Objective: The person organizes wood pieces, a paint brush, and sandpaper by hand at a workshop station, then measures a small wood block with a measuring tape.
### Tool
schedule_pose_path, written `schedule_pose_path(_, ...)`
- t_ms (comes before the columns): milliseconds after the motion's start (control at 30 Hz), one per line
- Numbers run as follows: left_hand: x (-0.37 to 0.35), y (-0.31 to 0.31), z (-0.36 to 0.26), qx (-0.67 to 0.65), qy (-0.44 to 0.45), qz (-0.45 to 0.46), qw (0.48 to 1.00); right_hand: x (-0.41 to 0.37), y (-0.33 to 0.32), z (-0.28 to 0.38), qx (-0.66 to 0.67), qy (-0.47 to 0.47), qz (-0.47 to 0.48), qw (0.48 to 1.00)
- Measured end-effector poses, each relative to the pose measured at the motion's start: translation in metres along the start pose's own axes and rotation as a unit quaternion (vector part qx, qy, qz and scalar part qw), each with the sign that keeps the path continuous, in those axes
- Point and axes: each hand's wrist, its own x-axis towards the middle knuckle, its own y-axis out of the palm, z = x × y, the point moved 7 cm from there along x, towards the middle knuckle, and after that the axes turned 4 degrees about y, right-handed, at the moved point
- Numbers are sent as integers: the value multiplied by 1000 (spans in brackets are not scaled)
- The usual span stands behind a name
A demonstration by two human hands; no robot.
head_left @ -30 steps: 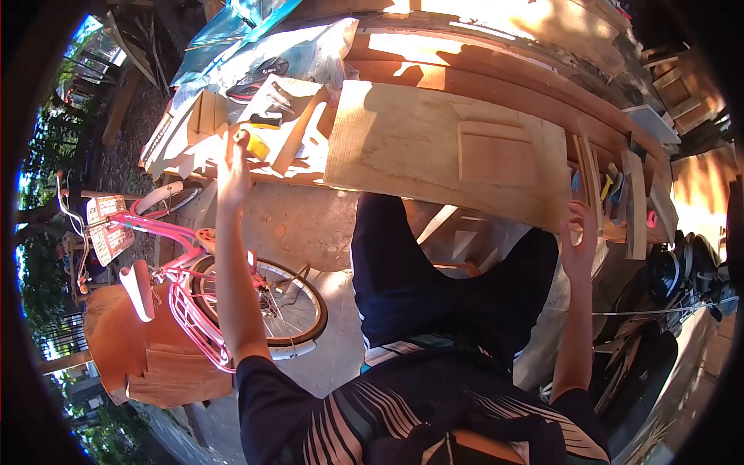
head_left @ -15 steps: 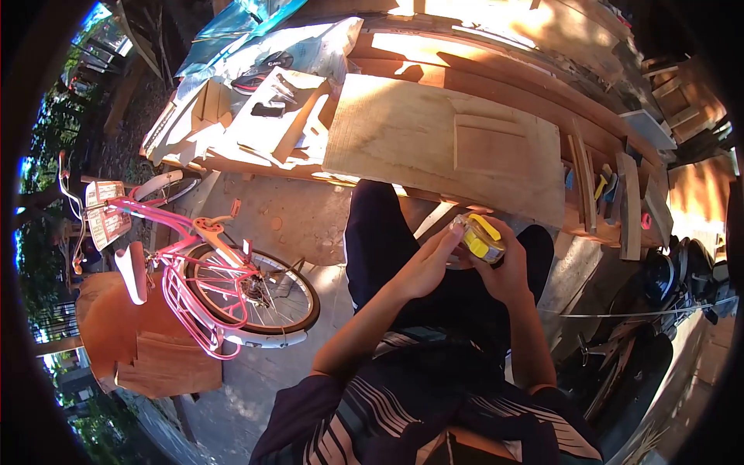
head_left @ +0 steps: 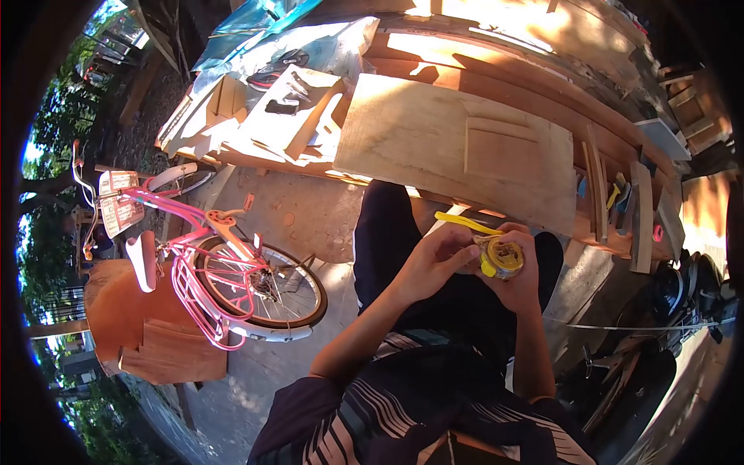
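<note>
A tape measure (head_left: 504,258) with a round, clear-looking case and yellow tape coiled inside sits in my right hand (head_left: 524,273), its fingers wrapped round the far side. From the top of the case a length of yellow blade (head_left: 469,223) reaches out to the left. My left hand (head_left: 434,263) is closed at the near side of the blade, thumb pointing toward the case. Both hands are over my lap, just short of the bench. Part of the blade is hidden behind my left fingers.
A plywood panel (head_left: 411,128) lies on the bench with a smaller wooden piece (head_left: 504,149) on it. Wood strips (head_left: 597,182) stand at the bench's right end. A cardboard box (head_left: 298,108) rests to the left. A pink bicycle (head_left: 225,267) stands on the left, parked motorbikes (head_left: 682,287) on the right.
The yellow blade now extends leftward from the tape measure, where before it lay close against the case. My hands have moved slightly apart, and the view has shifted a little.
</note>
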Motion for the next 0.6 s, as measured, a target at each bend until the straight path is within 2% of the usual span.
schedule_pose_path(133, 11, 2, 2, -10, -2, -9, 1000, 7, -14, -5, -37, -9, -4, 999)
schedule_pose_path(233, 25, -3, -1, -10, -13, -40, 999, 15, -27, -8, -6, 27, -35, 999)
schedule_pose_path(267, 31, -9, -4, 1, -4, -51, 999, 18, -39, -13, -33, 17, -53, 998)
schedule_pose_path(300, 39, -19, -9, 14, 5, -65, 998, 21, -57, -23, 18, 60, -96, 993)
schedule_pose_path(367, 60, -47, -22, 123, 33, -119, 985, 33, -96, -42, 157, 116, -180, 964)
schedule_pose_path(433, 83, -80, -18, 163, -10, -160, 974, 46, -154, -71, 178, 129, -256, 941)
schedule_pose_path(467, 95, -88, -14, 189, -34, -157, 969, 51, -177, -84, 134, 134, -246, 951)
schedule_pose_path(600, 134, -102, 11, 304, -97, -136, 938, 62, -213, -125, 12, 102, -318, 942)
